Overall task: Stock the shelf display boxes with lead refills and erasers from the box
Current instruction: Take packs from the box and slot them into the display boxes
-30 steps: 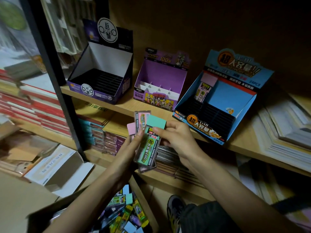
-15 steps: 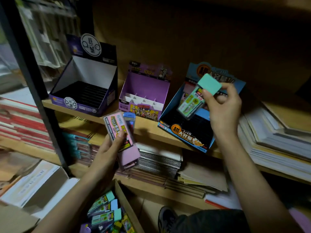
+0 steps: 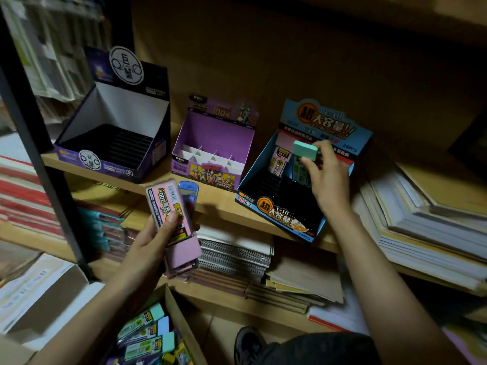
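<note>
My right hand (image 3: 328,180) grips a green-capped lead refill case (image 3: 304,151) and holds it upright inside the blue display box (image 3: 266,212), next to a pink refill case (image 3: 280,160) standing in a slot there. My left hand (image 3: 150,241) holds a fan of pink lead refill cases (image 3: 171,209) with a blue one (image 3: 188,193) behind, below the shelf edge. The purple display box (image 3: 218,133) and the dark display box (image 3: 116,133) stand on the same shelf with nothing in them. The cardboard supply box (image 3: 174,309) at bottom holds several green and blue refill cases.
Stacked paper and books (image 3: 427,227) lie right of the blue box. Spiral notebooks (image 3: 234,256) fill the lower shelf. A black shelf post (image 3: 34,133) runs down the left. A white open carton (image 3: 39,293) sits bottom left. My shoe (image 3: 247,343) is at the bottom.
My right hand carried the green-capped case from my left hand's stack up and down into the blue display box. My left hand stayed low with the pink cases.
</note>
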Tool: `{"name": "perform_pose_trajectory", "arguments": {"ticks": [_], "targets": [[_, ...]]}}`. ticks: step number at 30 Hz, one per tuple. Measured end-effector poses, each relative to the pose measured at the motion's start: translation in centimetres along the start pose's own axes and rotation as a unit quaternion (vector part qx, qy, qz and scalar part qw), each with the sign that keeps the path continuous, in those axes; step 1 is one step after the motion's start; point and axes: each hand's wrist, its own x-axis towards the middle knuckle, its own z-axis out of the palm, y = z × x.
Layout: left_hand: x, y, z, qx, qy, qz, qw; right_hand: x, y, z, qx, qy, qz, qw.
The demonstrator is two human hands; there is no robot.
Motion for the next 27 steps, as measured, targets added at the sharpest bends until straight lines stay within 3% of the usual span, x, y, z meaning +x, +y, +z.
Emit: {"name": "perform_pose_trajectory", "arguments": {"ticks": [6, 19, 27], "targets": [[-0.3, -0.2, 0.5, 0.004, -0.008, -0.010, 1.000, 1.1, 0.4, -0.7, 0.093, -0.036, 0.076, 0.992], [0.5, -1.1, -0.3, 0.016, 0.001, -0.017, 1.000, 1.2, 0.2, -0.5, 0.107, -0.047, 0.072, 0.990], [0.4, -1.5, -0.6, 0.030, -0.002, -0.007, 1.000, 2.5, 0.5, -0.4, 0.066, -0.073, 0.154, 0.983]]}}
